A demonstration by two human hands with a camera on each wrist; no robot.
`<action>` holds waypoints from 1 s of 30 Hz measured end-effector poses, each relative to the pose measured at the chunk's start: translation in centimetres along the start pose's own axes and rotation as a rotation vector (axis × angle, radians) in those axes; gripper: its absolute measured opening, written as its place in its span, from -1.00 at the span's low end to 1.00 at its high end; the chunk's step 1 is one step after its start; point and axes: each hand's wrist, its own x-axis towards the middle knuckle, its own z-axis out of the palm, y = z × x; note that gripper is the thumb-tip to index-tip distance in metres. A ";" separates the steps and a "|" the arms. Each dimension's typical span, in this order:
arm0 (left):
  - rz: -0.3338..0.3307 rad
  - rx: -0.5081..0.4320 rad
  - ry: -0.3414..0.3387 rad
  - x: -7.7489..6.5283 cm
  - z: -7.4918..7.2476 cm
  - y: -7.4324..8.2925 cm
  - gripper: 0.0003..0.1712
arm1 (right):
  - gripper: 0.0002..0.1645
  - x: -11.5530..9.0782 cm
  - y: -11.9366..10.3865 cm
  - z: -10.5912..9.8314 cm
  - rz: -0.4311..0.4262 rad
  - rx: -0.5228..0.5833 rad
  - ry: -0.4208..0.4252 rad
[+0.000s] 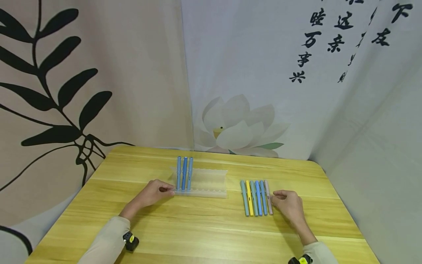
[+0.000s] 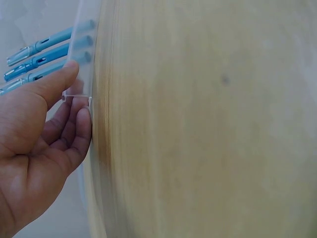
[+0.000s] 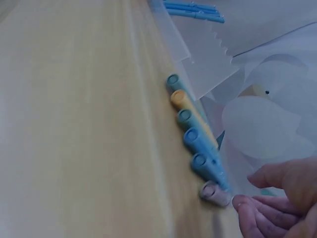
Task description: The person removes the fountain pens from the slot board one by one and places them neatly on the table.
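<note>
A clear plastic pen rack (image 1: pixel 207 193) stands on the table, with three blue pens (image 1: pixel 184 174) leaning side by side in its left end. My left hand (image 1: pixel 157 192) pinches the rack's near left corner, thumb on top and fingers curled beneath, as the left wrist view shows. To the right lies a row of several capped pens: green, a yellow pen (image 1: pixel 249 198), blue ones, and a pinkish-grey pen (image 1: pixel 268 198) at the right end. Beside that last pen is my right hand (image 1: pixel 290 205), fingertips right at its side. In the right wrist view the thumb stands apart from the loosely bent fingers (image 3: pixel 270 215).
The wooden table (image 1: pixel 204 234) ends at a printed curtain (image 1: pixel 263 73) behind, and white cloth (image 1: pixel 379 146) hangs along the right side. The rack's notched right part (image 1: pixel 219 176) extends towards the pen row, with a gap of tabletop between them.
</note>
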 end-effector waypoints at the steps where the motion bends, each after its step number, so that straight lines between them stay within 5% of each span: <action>1: 0.007 0.002 -0.004 0.0 0.0 0.0 -0.64 | -0.67 0.1 -0.3 0.0 -0.014 0.003 0.002; 11: 0.019 -0.001 -0.005 -0.2 -0.1 0.1 -0.64 | -0.64 0.7 -4.7 1.3 -0.144 0.122 -0.032; 30: 0.005 0.001 -0.009 -0.1 0.0 0.2 -0.65 | -0.66 1.4 -10.9 8.2 -0.307 0.366 -0.191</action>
